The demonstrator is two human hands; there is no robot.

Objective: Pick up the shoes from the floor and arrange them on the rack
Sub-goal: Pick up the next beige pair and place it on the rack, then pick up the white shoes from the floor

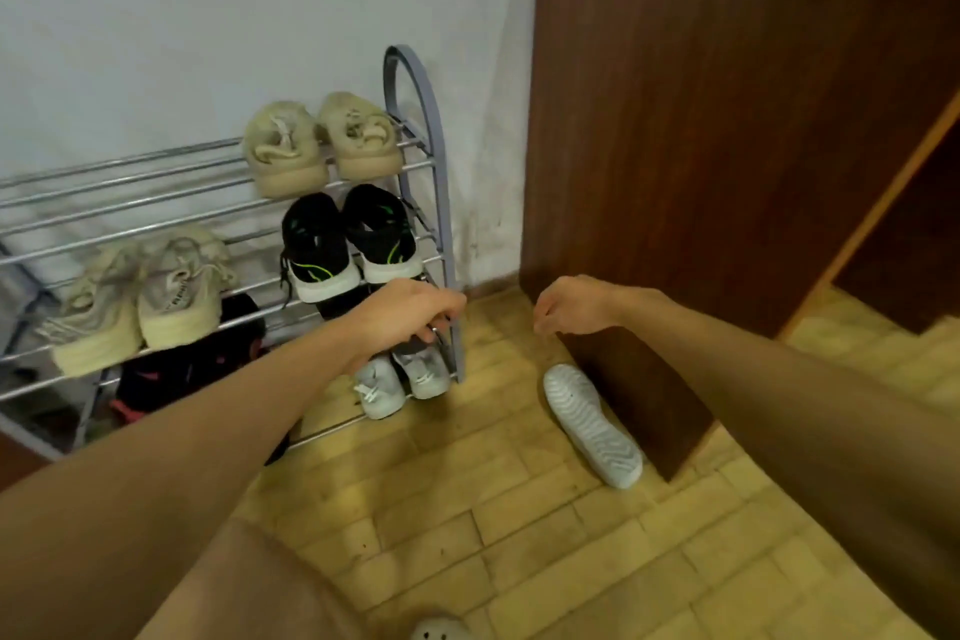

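Standing beside a wooden cabinet [701, 120], the rack [421, 120] carries shoes [322, 244] in pairs, one white shoe [592, 424] lies sole-out on the floor against the cabinet, the left hand [410, 312] curls at the rack's lower tier, its hold unclear, and the right hand [571, 304] hangs loosely curled, empty.

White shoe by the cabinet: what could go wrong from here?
1. The white shoe lies sole-up on the floor against the wooden cabinet; the right hand would likely have to flip it before racking, and could fumble it.
2. The left hand is at the rack's crowded right end, right under the black pair, whose heels overhang the rails; a bump could knock them off.
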